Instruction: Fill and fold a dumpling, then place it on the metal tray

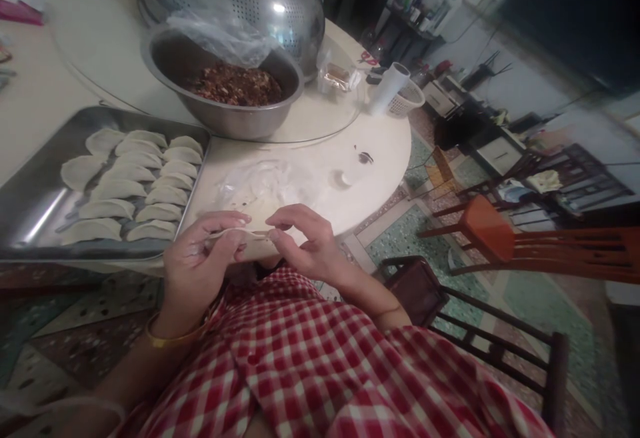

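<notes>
Between my hands, at the table's near edge, is a dumpling (245, 233), its wrapper folded over and seen edge-on. My left hand (203, 258) pinches its left side between thumb and fingers. With thumb and forefinger my right hand (305, 238) grips the other end. Left of them a metal tray (30, 191) holds rows of folded dumplings (120, 189). Beyond my hands lies a crumpled clear plastic bag (275, 181). A steel bowl (235, 118) with dark minced filling (240, 85) stands behind it, a plastic bag draped over its back rim.
A large perforated metal colander (300, 18) stands behind the bowl on the glass turntable (330, 133). At the right are a plastic roll (390, 88), a white basket (407, 99) and red-handled scissors (369, 58). Wooden chairs (485, 228) stand on the floor to the right.
</notes>
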`<state>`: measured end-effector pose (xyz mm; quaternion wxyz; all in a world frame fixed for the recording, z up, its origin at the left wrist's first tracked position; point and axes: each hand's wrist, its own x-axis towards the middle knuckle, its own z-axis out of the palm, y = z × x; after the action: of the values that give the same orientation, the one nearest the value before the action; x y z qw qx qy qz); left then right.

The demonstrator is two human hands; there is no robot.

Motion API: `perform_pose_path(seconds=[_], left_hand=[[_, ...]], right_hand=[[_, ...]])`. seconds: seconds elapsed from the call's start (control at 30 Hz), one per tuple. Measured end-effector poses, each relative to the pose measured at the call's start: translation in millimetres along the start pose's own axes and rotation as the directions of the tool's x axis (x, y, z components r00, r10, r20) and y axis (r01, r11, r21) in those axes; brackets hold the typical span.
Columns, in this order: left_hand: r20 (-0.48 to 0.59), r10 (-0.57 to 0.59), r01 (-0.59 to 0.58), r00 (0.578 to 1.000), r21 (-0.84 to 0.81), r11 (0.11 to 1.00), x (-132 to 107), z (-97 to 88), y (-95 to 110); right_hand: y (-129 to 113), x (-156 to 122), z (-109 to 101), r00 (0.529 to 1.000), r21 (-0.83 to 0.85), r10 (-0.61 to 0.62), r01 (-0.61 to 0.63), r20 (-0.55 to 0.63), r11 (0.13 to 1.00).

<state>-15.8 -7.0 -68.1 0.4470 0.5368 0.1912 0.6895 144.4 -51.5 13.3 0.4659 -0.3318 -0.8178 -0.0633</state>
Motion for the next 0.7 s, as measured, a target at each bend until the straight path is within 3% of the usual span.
perform_pose_path(seconds=[0.13, 0.3, 0.53, 0.6, 0.7], left_hand=[[0.019, -0.046, 0.047, 0.999, -0.057, 0.997, 0.8, 3.0, -2.3], [0.06, -0.04, 0.035, 0.997, 0.083, 0.996, 3.6, 4.3, -1.0], [0.141, 0.061, -0.095, 0.988, 0.243, 0.965, 8.6, 6.8, 3.3], [0.141, 0.063, -0.095, 0.988, 0.235, 0.967, 9.5, 7.3, 3.7], [0.146, 0.075, -0.107, 0.986, 0.228, 0.968, 11.0, 7.5, 4.6]], right_hand=[[2.5, -0.3, -1.6, 0.997, 0.004, 0.062, -0.062, 0.04, 0.998], [6.3, 2.9, -2.1, 0.968, 0.001, 0.218, -0.22, 0.121, 0.976], [16.8, 8.5, -2.3, 0.847, 0.13, 0.464, -0.507, 0.261, 0.852], [16.8, 9.9, -1.2, 0.865, 0.117, 0.43, -0.47, 0.259, 0.875], [14.2, 10.6, 0.0, 0.933, 0.098, 0.274, -0.303, 0.234, 0.948]])
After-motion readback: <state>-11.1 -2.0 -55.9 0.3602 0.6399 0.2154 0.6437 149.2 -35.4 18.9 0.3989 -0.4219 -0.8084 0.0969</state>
